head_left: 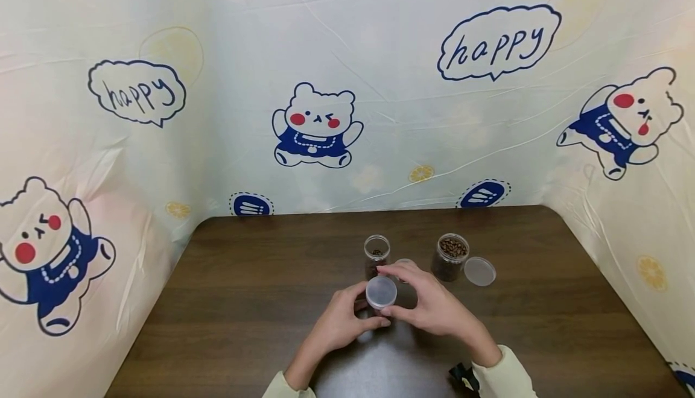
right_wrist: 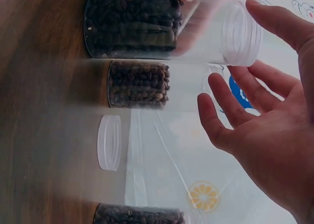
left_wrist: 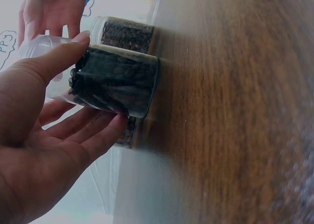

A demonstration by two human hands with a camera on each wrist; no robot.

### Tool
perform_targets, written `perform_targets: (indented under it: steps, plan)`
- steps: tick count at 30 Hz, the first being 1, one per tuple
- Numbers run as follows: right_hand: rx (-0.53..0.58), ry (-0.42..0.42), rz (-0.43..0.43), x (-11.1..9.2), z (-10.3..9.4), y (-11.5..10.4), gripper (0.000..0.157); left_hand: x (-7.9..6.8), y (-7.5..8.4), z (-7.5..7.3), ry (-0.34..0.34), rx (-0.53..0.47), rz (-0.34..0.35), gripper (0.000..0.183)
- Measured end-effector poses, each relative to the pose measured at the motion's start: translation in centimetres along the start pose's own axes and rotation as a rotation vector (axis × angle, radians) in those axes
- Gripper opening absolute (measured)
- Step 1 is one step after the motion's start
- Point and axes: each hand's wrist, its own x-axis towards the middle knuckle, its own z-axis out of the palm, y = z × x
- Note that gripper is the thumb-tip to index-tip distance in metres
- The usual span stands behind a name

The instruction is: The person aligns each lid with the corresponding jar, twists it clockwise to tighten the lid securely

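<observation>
A clear plastic jar [left_wrist: 115, 81] of dark coffee beans stands upright on the table, filled partway. My left hand [head_left: 343, 319] grips its body, thumb on one side and fingers on the other. On the jar's top sits a translucent lid [head_left: 381, 292]. My right hand [head_left: 429, 304] holds this lid by its rim between thumb and forefinger, the other fingers spread in the right wrist view. Just behind stands a second jar [right_wrist: 138, 84] of coffee beans, uncovered. Partly hidden behind my right hand lies a loose lid [right_wrist: 109, 143].
A third uncovered jar [head_left: 450, 256], also with coffee beans, stands to the right, a flat loose lid [head_left: 480, 271] beside it. A small black object [head_left: 464, 377] shows by the right sleeve. The brown wooden table [head_left: 250, 301] meets a printed cloth [head_left: 391, 84] at its back.
</observation>
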Motion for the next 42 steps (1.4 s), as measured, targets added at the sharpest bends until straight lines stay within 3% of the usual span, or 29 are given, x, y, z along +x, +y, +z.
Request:
perform_targets:
  steps: [12,15,19,25,32,42]
  plan:
    - [-0.004,0.048,0.161,0.2,1.8,-0.5,0.063,0.0,-0.1,0.0,-0.015,0.014,-0.019,0.052]
    - [-0.007,0.046,0.180,0.1,1.7,-0.6,0.069,0.1,-0.1,-0.1,-0.018,0.015,-0.019,0.051]
    - [0.038,0.044,0.134,0.1,1.0,-0.6,0.078,0.0,0.0,0.0,-0.009,0.019,-0.012,0.052]
    - [0.049,0.017,0.059,0.0,0.1,-0.3,0.076,-0.1,0.1,0.1,0.003,-0.011,-0.003,0.054]
    - [0.032,-0.001,0.047,-0.1,0.0,-0.2,0.070,-0.1,0.1,0.0,-0.009,-0.026,-0.010,0.056]
    - [-0.012,0.046,0.075,0.1,1.0,-0.1,0.062,-0.1,0.0,0.0,-0.012,-0.001,-0.022,0.054]
